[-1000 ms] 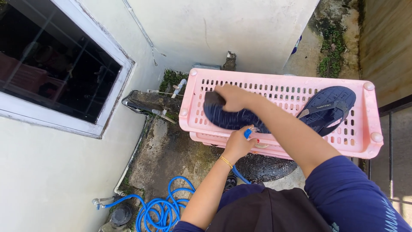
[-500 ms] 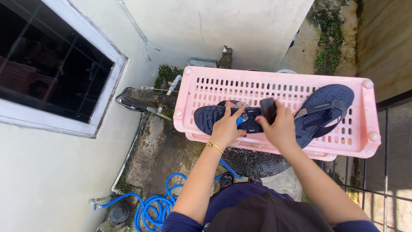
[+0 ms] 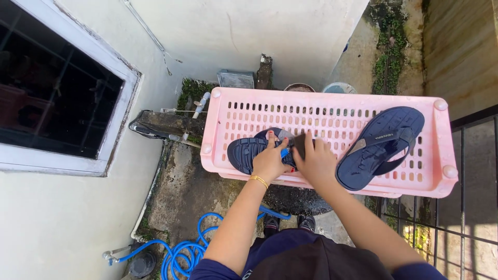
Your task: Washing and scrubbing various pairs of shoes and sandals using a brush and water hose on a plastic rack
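Both hands press on a dark blue sandal (image 3: 248,153) lying on a pink slotted rack (image 3: 332,116). The left hand (image 3: 270,162) curls around it; the right hand (image 3: 316,162) grips a dark brush (image 3: 299,147). A second sandal (image 3: 378,148) lies just beside.

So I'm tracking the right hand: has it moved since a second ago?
Yes. The right hand came off the sandal's left end and now sits further right along the pink rack, beside the left hand.
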